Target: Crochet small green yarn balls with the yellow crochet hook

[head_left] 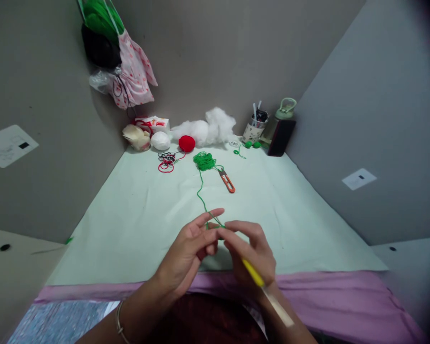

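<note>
My left hand (191, 251) pinches a strand of green yarn (201, 191) between thumb and fingers, with the index finger stretched out. My right hand (252, 251) is closed round a crochet hook with a yellow handle (252, 273), its tip at the yarn next to my left fingers. The strand runs away from my hands to a loose heap of green yarn (204, 161) further back on the pale green table cover (129, 229).
Orange thread snips (227, 181) lie beside the green heap. At the back are a red ball (187, 143), a white ball (160, 141), white stuffing (209, 128), red thread (166, 165), a cup of tools (254, 126) and a bottle (284, 112). Bags (129, 71) hang in the corner.
</note>
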The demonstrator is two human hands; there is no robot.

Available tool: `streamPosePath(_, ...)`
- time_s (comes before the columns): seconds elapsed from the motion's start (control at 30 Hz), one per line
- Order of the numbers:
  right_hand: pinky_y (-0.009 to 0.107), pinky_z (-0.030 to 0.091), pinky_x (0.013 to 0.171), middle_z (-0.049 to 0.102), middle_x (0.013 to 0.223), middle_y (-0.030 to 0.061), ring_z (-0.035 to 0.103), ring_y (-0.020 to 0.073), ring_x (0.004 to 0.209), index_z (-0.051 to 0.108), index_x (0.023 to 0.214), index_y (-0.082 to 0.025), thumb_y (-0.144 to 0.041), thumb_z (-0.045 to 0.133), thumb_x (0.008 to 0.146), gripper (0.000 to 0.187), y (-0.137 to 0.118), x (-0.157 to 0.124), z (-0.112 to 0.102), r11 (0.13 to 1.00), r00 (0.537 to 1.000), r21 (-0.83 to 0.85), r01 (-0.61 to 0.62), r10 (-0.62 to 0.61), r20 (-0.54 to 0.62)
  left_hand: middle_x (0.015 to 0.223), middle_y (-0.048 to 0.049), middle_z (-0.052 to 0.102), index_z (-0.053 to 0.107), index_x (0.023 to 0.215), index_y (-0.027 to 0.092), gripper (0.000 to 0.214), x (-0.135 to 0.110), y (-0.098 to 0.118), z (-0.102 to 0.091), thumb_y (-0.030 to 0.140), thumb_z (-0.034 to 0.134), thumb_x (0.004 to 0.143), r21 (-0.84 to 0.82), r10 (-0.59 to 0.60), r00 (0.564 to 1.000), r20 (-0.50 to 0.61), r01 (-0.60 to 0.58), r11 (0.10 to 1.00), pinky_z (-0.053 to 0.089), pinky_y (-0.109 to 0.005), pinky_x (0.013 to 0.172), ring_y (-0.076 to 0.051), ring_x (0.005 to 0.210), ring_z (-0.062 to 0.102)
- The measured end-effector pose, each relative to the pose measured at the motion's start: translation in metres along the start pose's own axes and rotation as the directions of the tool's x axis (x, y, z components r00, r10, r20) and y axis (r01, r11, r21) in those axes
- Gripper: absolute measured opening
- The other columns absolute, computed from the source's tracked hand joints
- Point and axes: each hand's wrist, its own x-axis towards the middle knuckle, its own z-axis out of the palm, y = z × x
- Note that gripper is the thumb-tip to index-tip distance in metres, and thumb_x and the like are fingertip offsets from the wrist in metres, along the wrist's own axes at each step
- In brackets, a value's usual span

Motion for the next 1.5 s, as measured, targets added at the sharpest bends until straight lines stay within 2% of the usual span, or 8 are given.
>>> streamPosePath(0.23, 0.032, 0.057, 0.067, 0.071, 0.087, 0.0037, 0.066, 0.0173, 0.075, 0.077, 0.099, -0.024, -0.02, 0.057, 0.105, 0.021, -0.004, 0.019, 0.002, 0.742, 0.906, 0.591, -0.317, 0.42, -0.041, 0.085, 0.0034, 0.062, 0.079, 0.122, 0.021, 0.038, 0.0, 0.005, 0.001, 0.021, 0.086, 0.085, 0.001, 0.033, 0.996, 0.086, -0.033, 0.999, 0.027, -0.015, 0.044, 0.004, 0.042, 0.036)
streamPosePath(0.43, 0.033, 0.062, 0.076, 0.077, 0.103, 0.006, 0.073, 0.0203, 0.094, 0.078, 0.117, -0.028, -0.007, 0.062, 0.099, 0.031, -0.009, 0.009, 0.006, 0.956, 0.976, 0.224, -0.19, 0.208, -0.06, 0.09, 0.0025, 0.066, 0.079, 0.121, 0.023, 0.043, 0.002, -0.006, 0.005, 0.027, 0.091, 0.08, 0.098, 0.163, 0.986, 0.017, -0.164, 0.982, 0.043, -0.016, 0.051, -0.002, 0.052, 0.058)
streamPosePath(0.53, 0.036, 0.061, 0.078, 0.076, 0.11, 0.0074, 0.073, 0.0222, 0.097, 0.078, 0.122, -0.03, -0.005, 0.066, 0.096, 0.038, -0.01, 0.004, 0.004, 0.998, 0.996, 0.003, -0.069, 0.069, -0.057, 0.072, 0.0047, 0.062, 0.076, 0.125, 0.017, 0.049, 0.005, -0.005, 0.002, 0.029, 0.091, 0.08, 0.0, 0.033, 0.999, 0.026, -0.033, 0.999, 0.041, -0.015, 0.046, -0.003, 0.047, 0.053)
streamPosePath(0.6, 0.035, 0.06, 0.076, 0.076, 0.104, 0.0066, 0.072, 0.0214, 0.094, 0.078, 0.119, -0.029, -0.006, 0.062, 0.098, 0.035, -0.009, 0.005, 0.001, 0.989, 0.986, 0.062, -0.136, 0.142, -0.087, 0.058, 0.008, 0.053, 0.076, 0.123, 0.013, 0.044, 0.006, -0.001, 0.0, 0.026, 0.088, 0.083, -0.051, -0.061, 0.997, 0.055, 0.063, 0.997, 0.036, -0.013, 0.043, -0.002, 0.043, 0.046)
streamPosePath(0.8, 0.03, 0.052, 0.067, 0.07, 0.091, 0.002, 0.063, 0.0152, 0.077, 0.079, 0.103, -0.027, -0.018, 0.06, 0.104, 0.021, -0.003, 0.014, 0.003, 0.72, 0.893, 0.59, -0.366, 0.45, 0.004, 0.088, 0.0031, 0.066, 0.076, 0.122, 0.02, 0.043, 0.003, 0.001, 0.002, 0.019, 0.087, 0.081, -0.009, 0.057, 0.997, 0.043, -0.057, 0.998, 0.042, -0.015, 0.041, -0.001, 0.044, 0.053)
streamPosePath(1.03, 0.029, 0.052, 0.069, 0.069, 0.093, 0.001, 0.063, 0.0114, 0.071, 0.082, 0.103, -0.028, -0.023, 0.065, 0.103, 0.018, 0.001, 0.008, 0.005, 0.63, 0.864, 0.66, -0.41, 0.499, 0.06, 0.076, 0.0051, 0.061, 0.067, 0.137, 0.015, 0.059, -0.001, 0.001, 0.004, 0.018, 0.086, 0.082, -0.028, -0.008, 0.999, 0.049, 0.009, 1.0, 0.046, -0.017, 0.044, -0.005, 0.048, 0.053)
streamPosePath(1.27, 0.021, 0.049, 0.054, 0.068, 0.081, 0.001, 0.061, 0.0097, 0.062, 0.082, 0.091, -0.024, -0.034, 0.074, 0.097, 0.014, 0.001, 0.015, -0.001, 0.385, 0.747, 0.803, -0.455, 0.656, 0.108, 0.067, 0.0063, 0.057, 0.074, 0.127, 0.013, 0.044, 0.001, 0.005, -0.002, 0.017, 0.082, 0.084, -0.073, -0.077, 0.99, 0.118, 0.086, 0.994, 0.035, -0.012, 0.04, 0.0, 0.043, 0.039)
streamPosePath(1.5, 0.029, 0.055, 0.071, 0.074, 0.095, 0.0031, 0.066, 0.0141, 0.078, 0.081, 0.099, -0.026, -0.024, 0.068, 0.101, 0.014, -0.002, 0.006, 0.005, 0.628, 0.839, 0.636, -0.447, 0.541, 0.056, 0.086, 0.0021, 0.065, 0.075, 0.126, 0.02, 0.045, 0.001, -0.007, 0.001, 0.023, 0.087, 0.083, 0.098, 0.082, 0.993, 0.089, -0.091, 0.991, 0.052, -0.019, 0.05, -0.006, 0.052, 0.061)
